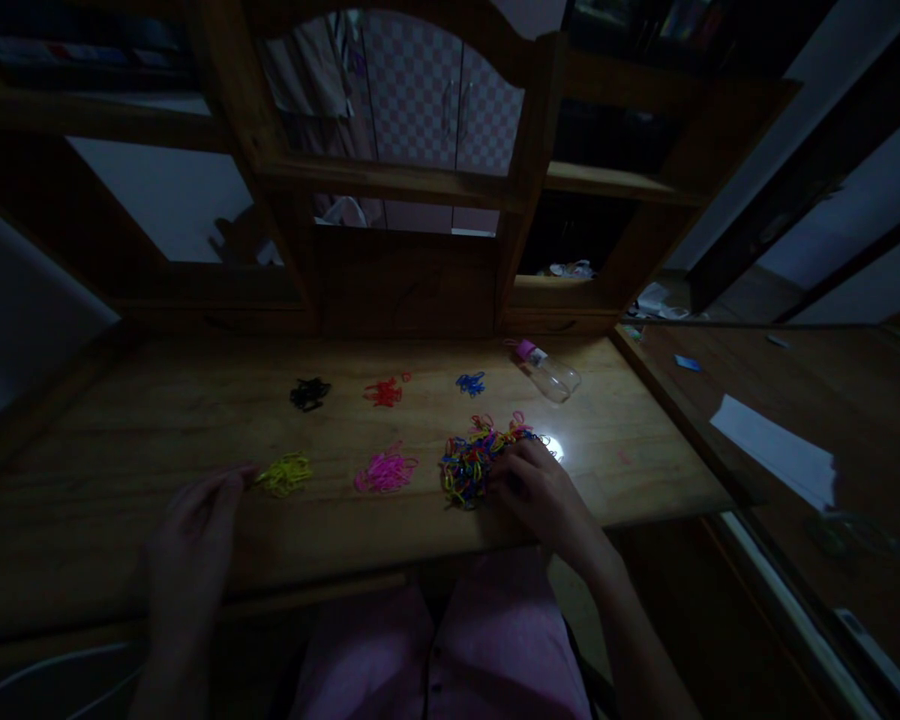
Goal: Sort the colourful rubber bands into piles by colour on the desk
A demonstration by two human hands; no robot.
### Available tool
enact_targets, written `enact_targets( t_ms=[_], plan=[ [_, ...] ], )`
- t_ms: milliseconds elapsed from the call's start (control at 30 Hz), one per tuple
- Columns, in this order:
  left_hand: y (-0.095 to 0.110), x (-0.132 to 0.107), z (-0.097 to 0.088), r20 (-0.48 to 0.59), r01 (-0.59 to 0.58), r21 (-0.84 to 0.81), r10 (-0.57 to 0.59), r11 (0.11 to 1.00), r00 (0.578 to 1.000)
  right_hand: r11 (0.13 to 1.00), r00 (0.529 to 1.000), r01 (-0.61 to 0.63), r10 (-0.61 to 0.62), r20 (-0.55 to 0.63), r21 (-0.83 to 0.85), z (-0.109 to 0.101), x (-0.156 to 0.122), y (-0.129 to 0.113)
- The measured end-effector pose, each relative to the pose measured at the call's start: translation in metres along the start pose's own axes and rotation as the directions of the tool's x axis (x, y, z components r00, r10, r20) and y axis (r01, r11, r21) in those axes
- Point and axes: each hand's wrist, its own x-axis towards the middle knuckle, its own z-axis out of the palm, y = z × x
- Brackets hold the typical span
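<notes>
A mixed heap of coloured paper clips (465, 465) lies on the wooden desk, with my right hand (536, 490) at its right side. The fingers of that hand are curled down into the heap, and their tips are hidden. My left hand (199, 525) is at the left edge of a yellow paper clip pile (286, 474). Its thumb and forefinger are pinched together; whatever is between them is too dark to make out. Beside the yellow pile lies a pink paper clip pile (386, 470). Farther back are black (310, 393), red (384, 392) and blue paper clips (470, 383) in separate small piles.
A clear bottle with a purple cap (547, 372) lies on its side behind the mixed heap. Wooden shelving (409, 285) rises along the desk's back edge. To the right, a lower brown surface holds white paper (776, 450) and a blue card (688, 363).
</notes>
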Motion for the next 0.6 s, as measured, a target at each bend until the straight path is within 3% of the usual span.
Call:
enact_targets(
  t_ms=[200, 600],
  plan=[
    [-0.004, 0.001, 0.001, 0.008, 0.026, -0.020, -0.026, 0.999, 1.000, 1.000, 0.998, 0.015, -0.016, 0.068, 0.003, 0.007, 0.001, -0.003],
    [-0.006, 0.002, 0.002, 0.006, 0.006, -0.003, -0.006, 1.000, 1.000, 0.998, 0.999, -0.032, 0.032, 0.004, 0.061, -0.002, 0.003, -0.004]
  ],
)
